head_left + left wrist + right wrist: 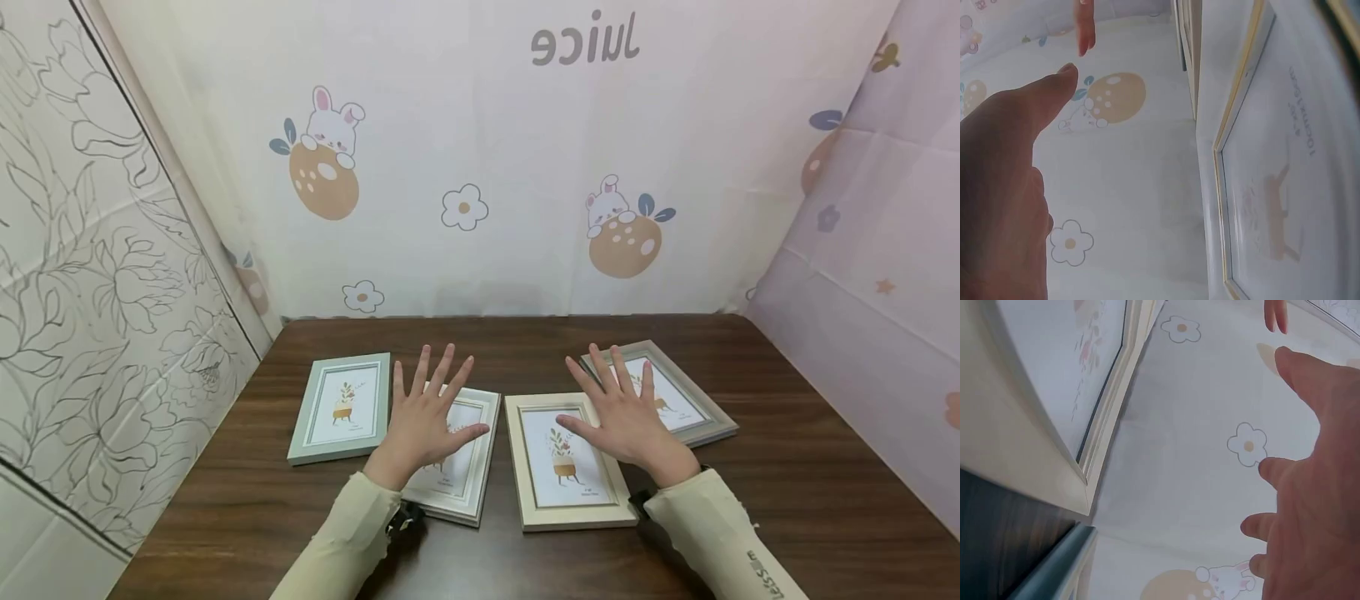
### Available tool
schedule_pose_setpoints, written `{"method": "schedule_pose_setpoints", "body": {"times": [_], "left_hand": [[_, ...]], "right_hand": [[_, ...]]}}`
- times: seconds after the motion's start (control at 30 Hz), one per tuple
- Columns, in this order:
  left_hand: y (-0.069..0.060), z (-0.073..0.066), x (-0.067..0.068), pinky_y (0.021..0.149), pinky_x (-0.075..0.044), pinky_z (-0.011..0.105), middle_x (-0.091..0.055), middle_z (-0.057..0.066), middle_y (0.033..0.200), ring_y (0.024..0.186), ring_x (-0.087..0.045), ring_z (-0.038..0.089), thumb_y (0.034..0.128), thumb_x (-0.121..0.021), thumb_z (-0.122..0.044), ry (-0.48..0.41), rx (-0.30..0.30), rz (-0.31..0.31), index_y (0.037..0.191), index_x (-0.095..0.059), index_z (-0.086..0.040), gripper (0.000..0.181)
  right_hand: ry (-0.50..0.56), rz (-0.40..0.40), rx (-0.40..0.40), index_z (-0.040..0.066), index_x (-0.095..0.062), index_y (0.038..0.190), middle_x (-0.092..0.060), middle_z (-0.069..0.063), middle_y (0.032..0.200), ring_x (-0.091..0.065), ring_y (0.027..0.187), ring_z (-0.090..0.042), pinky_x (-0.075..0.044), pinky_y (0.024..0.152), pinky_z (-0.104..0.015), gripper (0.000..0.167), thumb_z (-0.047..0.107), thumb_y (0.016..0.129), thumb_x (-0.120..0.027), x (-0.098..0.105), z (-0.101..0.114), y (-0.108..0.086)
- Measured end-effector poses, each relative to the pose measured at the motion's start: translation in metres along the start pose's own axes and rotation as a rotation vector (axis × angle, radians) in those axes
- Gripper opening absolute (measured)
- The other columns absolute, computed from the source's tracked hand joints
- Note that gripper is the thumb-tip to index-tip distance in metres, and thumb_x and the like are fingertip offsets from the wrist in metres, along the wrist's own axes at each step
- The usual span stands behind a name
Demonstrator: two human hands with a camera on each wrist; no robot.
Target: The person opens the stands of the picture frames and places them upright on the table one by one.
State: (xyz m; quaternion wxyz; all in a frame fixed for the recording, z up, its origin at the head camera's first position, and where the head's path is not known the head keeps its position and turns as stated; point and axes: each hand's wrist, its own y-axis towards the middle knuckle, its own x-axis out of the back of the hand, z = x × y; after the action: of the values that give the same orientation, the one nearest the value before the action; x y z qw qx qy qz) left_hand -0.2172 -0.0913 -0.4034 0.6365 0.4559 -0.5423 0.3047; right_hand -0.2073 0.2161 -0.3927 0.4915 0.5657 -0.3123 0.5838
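My left hand [422, 421], fingers spread and straight, hovers above a white picture frame [471, 467] and covers part of it. The left wrist view shows that white frame [1285, 181] close beside the hand [1004, 156]. Over the cream picture frame [558, 467] my right hand [628, 421] is held with fingers spread, overlapping its upper right and part of a grey-brown frame [686, 404]. Neither hand grips anything. To the left of my left hand lies a pale green frame [345, 408]. Each frame holds a print of a potted plant.
The frames lie face up on a dark wood table [536, 354]. Behind it hangs a pale curtain [517, 150] printed with rabbits, fruit and flowers. A floral-patterned panel [112, 250] stands at the left, and more printed curtain [877, 267] at the right.
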Motion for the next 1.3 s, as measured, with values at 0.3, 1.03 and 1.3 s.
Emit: {"method": "schedule_pose_setpoints", "body": {"times": [0.3,1.03,1.3], "left_hand": [[-0.001,0.016,0.009,0.112,0.007,0.066,0.004,0.005,0.167,0.151,0.011,0.033,0.0885,-0.05,-0.072,-0.047,0.007,0.004,0.161,-0.011,-0.025,0.095],[-0.004,0.092,0.018,0.11,0.006,0.068,-0.011,0.01,0.166,0.15,0.001,0.038,0.0918,-0.056,-0.06,-0.099,0.086,-0.077,0.16,-0.015,-0.019,0.09],[-0.001,0.124,0.022,0.108,0.005,0.071,-0.014,0.016,0.163,0.148,-0.001,0.042,0.092,-0.059,-0.057,-0.111,0.13,-0.073,0.16,-0.014,-0.016,0.091]], "right_hand": [[-0.001,-0.025,0.09,0.017,-0.026,0.158,-0.009,-0.018,0.164,0.004,0.15,-0.04,0.008,0.108,-0.07,0.083,0.059,0.094,-0.056,0.001,0.002,0.009],[-0.104,-0.013,0.362,0.016,-0.03,0.157,-0.018,-0.02,0.162,-0.008,0.149,-0.041,-0.001,0.111,-0.067,0.079,0.056,0.095,-0.055,-0.01,0.05,0.063],[-0.154,0.037,0.396,0.019,-0.028,0.158,-0.022,-0.019,0.16,-0.011,0.149,-0.039,-0.003,0.113,-0.064,0.076,0.058,0.097,-0.049,-0.013,0.069,0.084]]}}
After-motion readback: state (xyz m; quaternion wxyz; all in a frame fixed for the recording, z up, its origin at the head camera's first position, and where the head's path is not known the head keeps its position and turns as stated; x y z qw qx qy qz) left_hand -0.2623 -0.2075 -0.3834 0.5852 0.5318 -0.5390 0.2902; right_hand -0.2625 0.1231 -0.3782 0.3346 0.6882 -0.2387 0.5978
